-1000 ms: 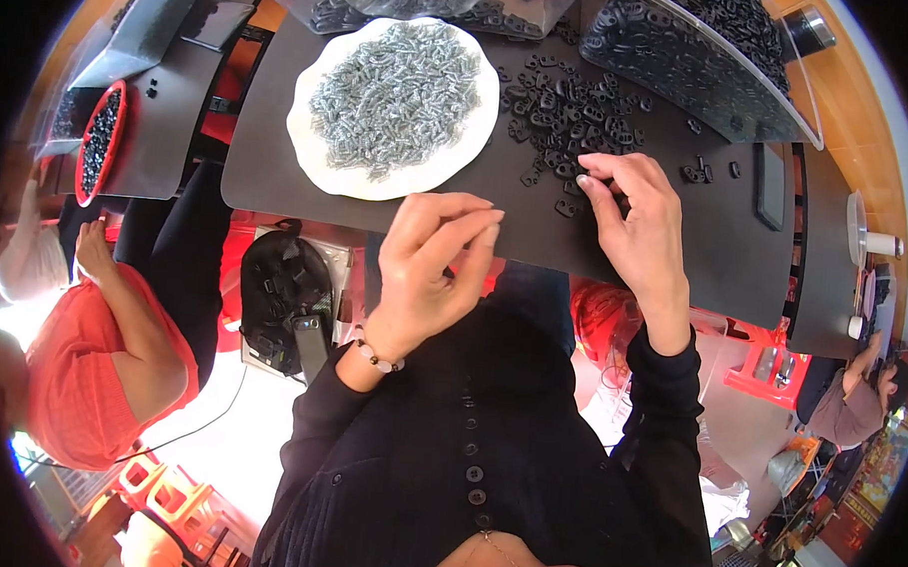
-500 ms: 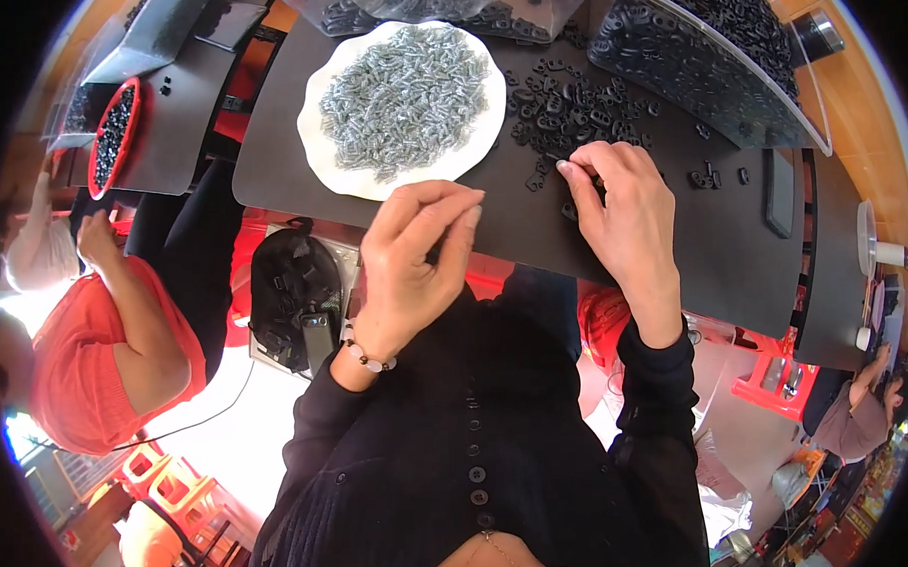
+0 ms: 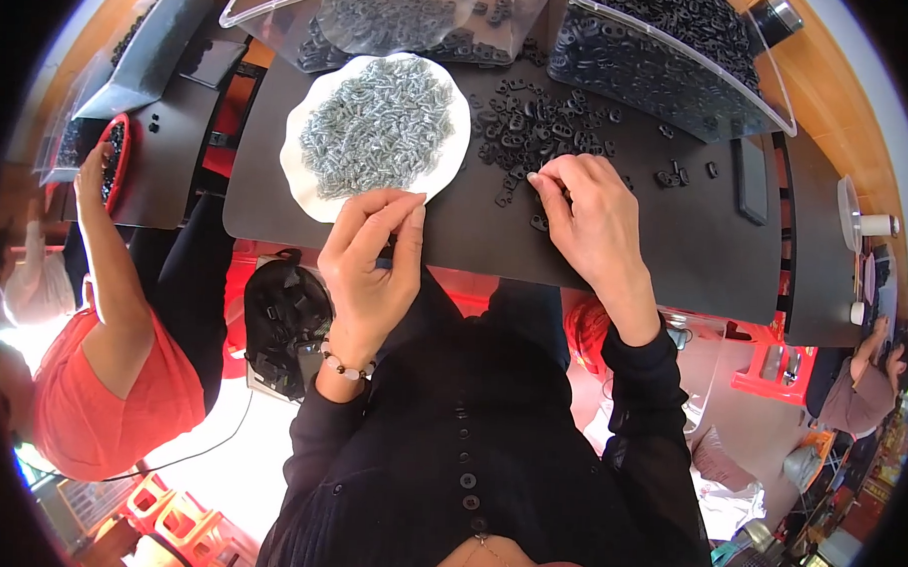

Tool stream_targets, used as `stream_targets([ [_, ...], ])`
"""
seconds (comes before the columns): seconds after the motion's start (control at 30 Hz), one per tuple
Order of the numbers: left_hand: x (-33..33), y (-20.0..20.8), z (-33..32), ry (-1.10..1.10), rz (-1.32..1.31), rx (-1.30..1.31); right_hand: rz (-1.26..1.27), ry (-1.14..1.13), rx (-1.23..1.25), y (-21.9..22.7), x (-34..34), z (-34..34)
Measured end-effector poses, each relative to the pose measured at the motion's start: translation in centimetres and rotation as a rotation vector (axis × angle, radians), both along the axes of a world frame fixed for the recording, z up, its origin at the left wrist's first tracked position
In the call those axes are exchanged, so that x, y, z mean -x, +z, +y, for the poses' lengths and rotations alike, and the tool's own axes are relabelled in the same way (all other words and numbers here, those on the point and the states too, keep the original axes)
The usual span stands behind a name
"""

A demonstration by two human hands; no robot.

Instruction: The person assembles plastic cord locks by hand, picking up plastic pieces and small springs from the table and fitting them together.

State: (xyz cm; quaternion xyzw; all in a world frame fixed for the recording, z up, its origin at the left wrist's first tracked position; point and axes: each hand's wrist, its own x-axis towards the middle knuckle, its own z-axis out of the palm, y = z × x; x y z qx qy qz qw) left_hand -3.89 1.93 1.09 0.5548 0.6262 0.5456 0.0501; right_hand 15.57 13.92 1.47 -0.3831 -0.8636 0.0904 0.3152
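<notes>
Holds left hand (image 3: 373, 256) above the near edge of the table (image 3: 695, 247), wrist bent, fingertips pressed to thumb. Reaches right hand (image 3: 596, 219) forward-left, thumb and index pinched beside the black cord-lock pieces (image 3: 529, 126), perhaps on one. Has springs (image 3: 379, 126) heaped on a scalloped white plate (image 3: 457, 149) toward the table's left edge, long axes pointing every way.

This looks like a small assembly workshop. Clear bins (image 3: 631, 87) of black parts (image 3: 673, 26) crowd the bench (image 3: 696, 232), and a co-worker (image 3: 120, 392) sits at a neighbouring bench (image 3: 170, 169).
</notes>
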Motion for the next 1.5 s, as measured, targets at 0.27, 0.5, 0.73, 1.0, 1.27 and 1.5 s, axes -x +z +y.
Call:
stream_targets([
  [0.27,-0.2,-0.2,-0.2,-0.012,0.013,-0.007,0.039,0.01,-0.055,-0.5,-0.1,0.5],
  [0.5,-2.0,0.4,-0.6,-0.134,-0.084,0.004,0.539,0.169,0.868,2.1,-1.4,-1.0],
  [0.73,-4.4,0.7,0.2,-0.378,-0.386,0.065,0.613,0.228,1.007,2.8,-1.5,-3.1],
  [1.0,-4.6,0.1,0.2,-0.392,-0.361,0.025,0.656,0.262,1.049,2.3,-1.5,-4.5],
  [1.27,-4.6,0.0,0.0,-0.398,-0.321,0.029,0.792,0.349,1.352,1.9,-1.3,-4.5],
  [1.5,-4.1,-0.9,0.8,-0.268,-0.256,0.179,0.298,0.128,0.437,0.0,0.7,-4.4],
])
